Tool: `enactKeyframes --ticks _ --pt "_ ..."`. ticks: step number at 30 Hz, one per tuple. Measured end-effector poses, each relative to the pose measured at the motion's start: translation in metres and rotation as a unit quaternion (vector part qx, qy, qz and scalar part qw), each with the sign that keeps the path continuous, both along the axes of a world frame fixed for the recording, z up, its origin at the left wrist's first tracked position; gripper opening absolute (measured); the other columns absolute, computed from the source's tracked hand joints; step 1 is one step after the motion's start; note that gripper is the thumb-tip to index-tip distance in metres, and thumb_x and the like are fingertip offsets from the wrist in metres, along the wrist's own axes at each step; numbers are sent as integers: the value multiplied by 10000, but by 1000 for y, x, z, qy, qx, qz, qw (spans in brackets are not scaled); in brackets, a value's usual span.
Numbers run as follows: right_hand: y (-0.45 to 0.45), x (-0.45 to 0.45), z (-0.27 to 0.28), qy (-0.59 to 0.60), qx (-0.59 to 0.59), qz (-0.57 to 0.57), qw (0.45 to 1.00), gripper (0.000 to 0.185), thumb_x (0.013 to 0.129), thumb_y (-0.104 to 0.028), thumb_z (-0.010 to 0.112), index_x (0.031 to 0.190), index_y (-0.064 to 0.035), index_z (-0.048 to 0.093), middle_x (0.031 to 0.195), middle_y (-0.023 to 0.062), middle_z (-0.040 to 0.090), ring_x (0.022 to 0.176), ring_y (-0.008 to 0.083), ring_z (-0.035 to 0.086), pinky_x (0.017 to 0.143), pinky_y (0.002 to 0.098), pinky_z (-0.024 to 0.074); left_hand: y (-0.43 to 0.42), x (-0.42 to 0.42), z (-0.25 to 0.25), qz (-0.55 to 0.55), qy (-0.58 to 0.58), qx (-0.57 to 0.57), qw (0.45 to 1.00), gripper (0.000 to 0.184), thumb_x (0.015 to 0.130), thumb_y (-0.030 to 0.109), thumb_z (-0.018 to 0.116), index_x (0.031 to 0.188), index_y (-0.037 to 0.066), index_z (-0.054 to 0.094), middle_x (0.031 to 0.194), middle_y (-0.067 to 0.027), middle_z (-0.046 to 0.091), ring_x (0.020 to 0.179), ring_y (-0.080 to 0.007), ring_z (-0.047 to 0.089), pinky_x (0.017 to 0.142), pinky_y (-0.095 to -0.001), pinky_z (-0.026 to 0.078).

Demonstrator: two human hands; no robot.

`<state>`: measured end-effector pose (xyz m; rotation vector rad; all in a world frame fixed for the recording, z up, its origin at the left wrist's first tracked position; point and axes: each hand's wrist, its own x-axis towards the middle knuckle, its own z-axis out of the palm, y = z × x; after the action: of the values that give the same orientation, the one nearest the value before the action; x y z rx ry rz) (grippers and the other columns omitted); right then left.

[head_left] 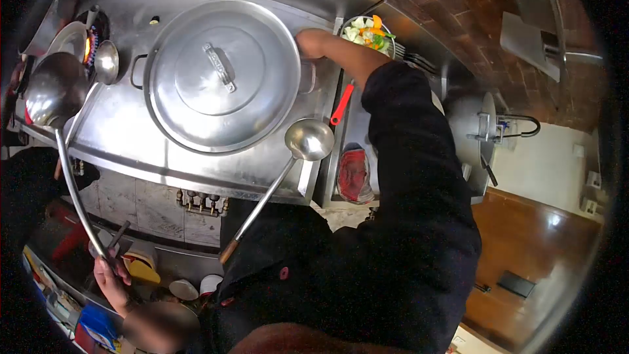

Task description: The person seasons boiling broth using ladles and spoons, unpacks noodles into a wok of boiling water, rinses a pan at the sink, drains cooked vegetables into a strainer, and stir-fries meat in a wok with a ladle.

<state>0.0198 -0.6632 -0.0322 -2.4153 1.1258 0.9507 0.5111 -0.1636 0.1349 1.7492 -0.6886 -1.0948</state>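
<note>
My left hand (113, 280), at lower left, is closed around the long handle of a large ladle (57, 90). Its round metal bowl is raised near the burner at the left. My right arm stretches up across the counter, and my right hand (310, 43) is at the right edge of a wide lidded metal pot (262, 115). Its fingers are hidden beside the pot, so their grip does not show. A second ladle (309, 140) lies between pot and right counter, its handle reaching over the front edge. A smaller ladle (107, 60) is at the left.
A lit burner (89, 49) with a pan (67, 38) is at far left. At upper right, a bowl of cut vegetables (368, 31) stands near a red-handled utensil (342, 105). A red item (354, 176) lies below. Gas valves (202, 202) line the counter's front.
</note>
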Motion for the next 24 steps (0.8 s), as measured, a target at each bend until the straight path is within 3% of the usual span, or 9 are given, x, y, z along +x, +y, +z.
enactKeyframes --ticks 1,4,9,14,16,18,20,21,24 --pt "4 1 11 -68 -26 29 997 319 658 -149 599 966 -71 636 883 180 628 854 340 604 743 428 474 -3 0 -3 -4 4 -1 1000 388 949 341 394 1000 -18 531 491 12 378 372 -69 337 347 -200 259" --pt "-14 -3 11 -32 -109 10 994 202 725 -117 556 883 -35 652 951 184 631 906 338 606 778 437 478 -8 3 -4 10 -16 4 1000 389 950 342 394 1004 -18 530 494 13 378 374 -66 335 349 -196 262" --pt "3 -59 126 -140 -266 -172 938 200 748 -215 532 845 -51 592 891 176 623 851 357 591 733 452 465 -3 1 -26 34 -30 35 998 383 949 341 406 1021 -8 545 519 19 395 403 -50 358 366 -188 282" --pt "44 -147 146 -66 -395 -194 896 347 819 -321 515 1027 -60 608 954 134 637 894 335 595 767 430 467 -22 -14 -29 -9 -57 36 998 348 944 320 428 1036 9 552 542 20 415 416 -45 366 375 -182 289" --pt "87 -152 188 -88 -440 -211 868 380 826 -336 534 1070 -53 605 934 125 649 853 312 615 756 395 476 -31 -24 -26 -40 -66 22 997 347 944 313 431 1043 3 552 544 21 415 421 -40 365 377 -181 282" --pt "144 -156 240 -270 -475 -313 777 342 808 -302 586 1043 -55 619 879 126 657 774 264 638 714 340 492 -42 -31 -32 -86 -56 -22 994 347 943 307 435 1056 1 552 554 16 424 436 -35 365 384 -179 272" --pt "198 -189 274 -285 -537 -273 746 325 787 -262 634 1031 -47 626 830 126 658 702 207 639 669 289 494 -56 -54 -29 -132 -47 -13 990 323 938 264 449 1073 -13 545 573 14 434 462 -35 378 405 -178 284" --pt "229 -198 295 -307 -542 -308 719 308 789 -293 631 985 -56 643 833 148 653 752 305 631 702 358 499 -60 -67 -36 -162 -67 -46 983 310 933 240 458 1080 -20 544 584 16 438 474 -35 383 415 -179 293" --pt "304 -269 326 -316 -573 -373 658 308 780 -271 644 967 -26 644 827 157 654 745 288 640 690 341 496 -69 -122 -39 -230 -100 -106 962 256 900 163 523 1068 -24 568 603 37 418 508 -28 365 442 -180 293"
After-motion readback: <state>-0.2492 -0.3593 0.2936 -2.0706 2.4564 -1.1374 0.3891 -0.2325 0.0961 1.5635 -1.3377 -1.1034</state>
